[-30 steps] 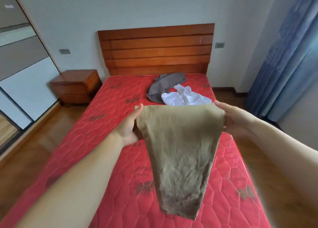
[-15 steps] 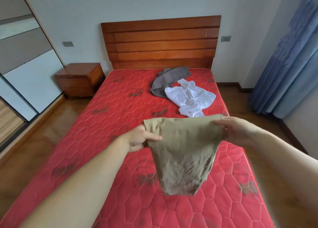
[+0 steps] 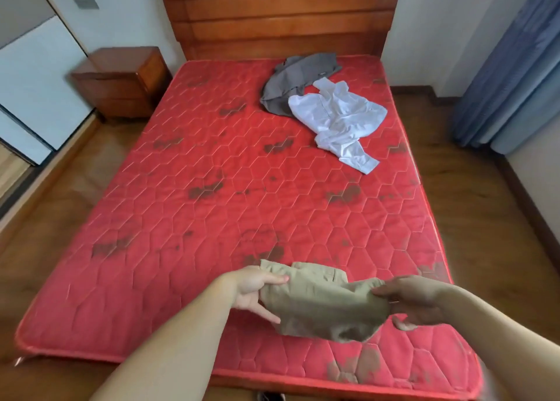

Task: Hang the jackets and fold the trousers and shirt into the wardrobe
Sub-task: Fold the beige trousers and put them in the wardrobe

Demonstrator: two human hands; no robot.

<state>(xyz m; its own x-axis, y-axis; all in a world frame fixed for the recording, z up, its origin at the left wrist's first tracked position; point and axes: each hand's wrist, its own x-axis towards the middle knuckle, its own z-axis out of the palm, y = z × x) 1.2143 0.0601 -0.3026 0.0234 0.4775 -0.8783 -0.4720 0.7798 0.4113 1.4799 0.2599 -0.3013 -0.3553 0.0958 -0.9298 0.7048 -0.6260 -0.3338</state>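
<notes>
Red quilted mattress (image 3: pixel 212 188) fills the room ahead of me, with a wooden headboard (image 3: pixel 281 15) behind it and a nightstand (image 3: pixel 121 82) off to one side. My left hand (image 3: pixel 253 288) pinches one end of the trousers (image 3: pixel 321 305), thumb on top and fingers under; my right hand (image 3: pixel 415 302) nips the other end, though I can't quite tell how many fingers are on the cloth. What worries me is the bundle sagging between the two grips — if either pinch slackens, the loose lower layer could drop open and undo the fold, or slide over the near edge of the bed. The trousers are khaki, creased, doubled into a thick short packet low over the near end of the mattress. Well apart, near the headboard, a grey jacket (image 3: pixel 297 79) lies crumpled with a white shirt (image 3: pixel 339 118) partly over it — neither handled yet.
</notes>
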